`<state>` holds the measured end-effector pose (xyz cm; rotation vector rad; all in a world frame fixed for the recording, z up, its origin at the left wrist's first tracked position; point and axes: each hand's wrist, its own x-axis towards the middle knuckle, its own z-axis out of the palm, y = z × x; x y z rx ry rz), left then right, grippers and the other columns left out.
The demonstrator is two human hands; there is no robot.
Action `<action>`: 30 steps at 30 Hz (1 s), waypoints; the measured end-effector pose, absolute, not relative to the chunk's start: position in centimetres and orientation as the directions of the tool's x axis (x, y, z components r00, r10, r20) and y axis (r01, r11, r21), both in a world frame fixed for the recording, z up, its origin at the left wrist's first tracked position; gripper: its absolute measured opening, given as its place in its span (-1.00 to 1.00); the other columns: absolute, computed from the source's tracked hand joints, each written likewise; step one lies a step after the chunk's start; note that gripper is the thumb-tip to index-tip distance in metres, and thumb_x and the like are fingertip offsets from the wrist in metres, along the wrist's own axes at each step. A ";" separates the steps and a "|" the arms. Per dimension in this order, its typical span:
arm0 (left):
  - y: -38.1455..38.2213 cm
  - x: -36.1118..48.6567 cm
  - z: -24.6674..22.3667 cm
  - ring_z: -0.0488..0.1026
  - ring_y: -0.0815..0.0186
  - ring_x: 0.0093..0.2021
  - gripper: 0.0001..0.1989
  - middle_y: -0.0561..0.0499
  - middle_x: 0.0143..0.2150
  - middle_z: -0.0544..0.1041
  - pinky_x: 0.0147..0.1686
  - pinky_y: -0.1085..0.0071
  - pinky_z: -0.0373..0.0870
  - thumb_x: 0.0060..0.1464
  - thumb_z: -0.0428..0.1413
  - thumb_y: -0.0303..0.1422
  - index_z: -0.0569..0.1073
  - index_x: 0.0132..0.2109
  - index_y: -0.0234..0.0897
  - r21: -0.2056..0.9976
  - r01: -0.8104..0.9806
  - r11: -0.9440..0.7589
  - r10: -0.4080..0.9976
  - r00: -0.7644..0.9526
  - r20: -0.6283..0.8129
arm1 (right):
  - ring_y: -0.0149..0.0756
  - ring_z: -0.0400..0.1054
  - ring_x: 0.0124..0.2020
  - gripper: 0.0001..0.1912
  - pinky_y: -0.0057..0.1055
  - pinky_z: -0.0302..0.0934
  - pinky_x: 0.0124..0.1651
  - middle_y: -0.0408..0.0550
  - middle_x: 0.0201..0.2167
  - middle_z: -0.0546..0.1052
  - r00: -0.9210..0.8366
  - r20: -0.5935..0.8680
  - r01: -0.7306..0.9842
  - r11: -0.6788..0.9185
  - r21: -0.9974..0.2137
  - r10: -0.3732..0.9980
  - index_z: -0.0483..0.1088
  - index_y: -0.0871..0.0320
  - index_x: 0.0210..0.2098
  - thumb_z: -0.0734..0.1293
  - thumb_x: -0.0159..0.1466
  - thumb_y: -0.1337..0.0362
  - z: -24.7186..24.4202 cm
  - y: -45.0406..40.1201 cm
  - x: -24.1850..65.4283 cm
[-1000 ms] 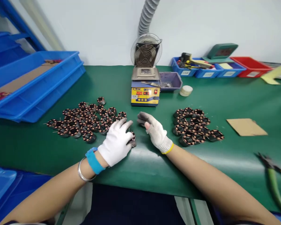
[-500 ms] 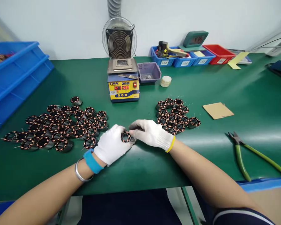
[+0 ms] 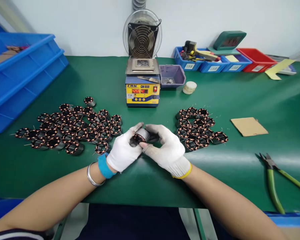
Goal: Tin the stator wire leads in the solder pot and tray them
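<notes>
Between my two white-gloved hands, just above the green table, is one motor stator (image 3: 142, 134), a dark ring with copper windings and a grey outer wall. My left hand (image 3: 127, 146) wraps its left side, fingers closed on it. From the right, the thumb and fingers of my right hand (image 3: 166, 143) grip the same stator; its lower part is hidden by the gloves. A large group of wound stators (image 3: 73, 128) stands to the left of my left hand. Beyond my right hand sits a smaller group of stators (image 3: 196, 128), some with thin wire ends sticking up.
A yellow-and-blue solder pot (image 3: 143, 90) with a fan behind it stands at the back, beside a purple tray (image 3: 173, 75). Blue bins (image 3: 213, 67), a red bin (image 3: 258, 60) and a clock line the wall. Cardboard (image 3: 248, 126) and green-handled cutters (image 3: 272, 180) lie right; blue crates (image 3: 27, 80) stand left.
The stator has turned from facing me to lying more on its side, showing its outer wall. My right hand has closed around it. The view has shifted, moving the whole scene slightly.
</notes>
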<state>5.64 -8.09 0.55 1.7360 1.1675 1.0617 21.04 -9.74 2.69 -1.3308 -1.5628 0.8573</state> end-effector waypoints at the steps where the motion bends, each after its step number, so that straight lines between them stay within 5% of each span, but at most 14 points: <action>1: -8.1 5.6 0.7 0.52 0.15 -0.07 -0.54 -0.11 -0.05 0.56 -0.05 0.25 0.48 -0.06 0.14 -0.31 0.42 0.03 -0.32 0.924 0.294 -0.245 0.957 0.223 0.183 | -0.21 0.45 -0.21 -0.56 -0.30 0.41 -0.17 -0.01 -0.16 0.53 -0.042 0.250 0.425 0.244 -0.872 0.967 0.43 0.10 -0.05 0.42 0.06 0.20 2.7 -9.9 21.2; 4: -8.2 5.4 1.5 0.46 0.30 -0.50 -0.84 0.04 -0.48 0.53 -0.49 0.40 0.45 -0.07 0.11 -0.33 0.48 -0.30 -0.29 0.958 0.271 -0.095 0.961 0.275 0.018 | -0.21 0.44 -0.21 -0.56 -0.27 0.40 -0.13 0.00 -0.14 0.51 -0.052 0.300 0.493 0.286 -0.822 0.953 0.41 0.10 -0.03 0.40 0.10 0.15 2.6 -10.0 21.6; 7: -8.3 5.1 2.2 0.30 0.41 -0.68 -0.89 0.11 -0.62 0.42 -0.69 0.50 0.27 -0.06 0.11 -0.32 0.42 -0.42 -0.28 0.977 0.201 0.067 0.921 0.365 -0.138 | -0.25 0.44 -0.29 -0.54 -0.28 0.42 -0.17 -0.01 -0.19 0.52 -0.022 0.231 0.442 0.217 -0.870 0.973 0.41 0.13 -0.03 0.41 0.08 0.15 2.3 -9.7 21.7; 11: -8.8 4.3 2.8 0.25 0.46 -0.73 -0.80 0.10 -0.68 0.40 -0.74 0.55 0.19 0.04 0.08 -0.26 0.41 -0.43 -0.30 0.992 0.105 0.070 0.942 0.320 -0.100 | -0.27 0.45 -0.34 -0.52 -0.30 0.43 -0.25 -0.01 -0.26 0.53 0.024 0.178 0.319 0.162 -0.934 0.984 0.40 0.17 -0.05 0.42 0.05 0.15 2.0 -9.0 21.7; 17: -9.5 3.5 3.1 0.31 0.44 -0.66 -0.72 0.09 -0.61 0.40 -0.72 0.55 0.21 0.12 0.07 -0.14 0.37 -0.36 -0.28 0.987 -0.110 -0.121 0.991 -0.067 0.114 | -0.26 0.46 -0.36 -0.49 -0.32 0.44 -0.30 0.01 -0.32 0.55 0.069 0.136 0.170 0.122 -0.978 0.988 0.38 0.22 -0.07 0.43 0.02 0.17 2.1 -8.6 21.6; 22: -9.1 4.2 2.2 0.40 0.38 -0.54 -0.51 0.02 -0.41 0.45 -0.69 0.50 0.25 0.10 -0.02 0.11 0.36 -0.23 -0.27 0.998 -0.062 -0.012 0.998 0.057 0.015 | -0.27 0.45 -0.36 -0.51 -0.31 0.44 -0.28 0.00 -0.28 0.55 0.060 0.157 0.219 0.140 -0.966 0.986 0.41 0.19 -0.06 0.43 0.02 0.18 2.2 -9.2 21.2; 26: -9.2 4.4 2.6 0.28 0.44 -0.62 -0.66 0.10 -0.61 0.36 -0.65 0.51 0.21 0.09 0.10 -0.07 0.36 -0.40 -0.28 0.986 0.168 -0.011 0.992 0.127 -0.011 | -0.28 0.45 -0.35 -0.52 -0.32 0.44 -0.24 -0.01 -0.23 0.55 0.021 0.179 0.274 0.167 -0.947 0.984 0.44 0.16 -0.07 0.44 0.00 0.19 2.2 -9.5 21.1; 30: -9.5 3.7 3.8 0.21 0.46 -0.66 -0.79 0.13 -0.65 0.33 -0.69 0.52 0.14 0.06 0.11 -0.25 0.34 -0.45 -0.25 0.983 0.120 -0.139 0.989 -0.040 0.145 | -0.29 0.44 -0.37 -0.50 -0.32 0.44 -0.25 -0.01 -0.28 0.55 0.046 0.137 0.259 0.120 -0.958 0.990 0.44 0.18 -0.07 0.45 -0.01 0.18 2.1 -9.4 21.1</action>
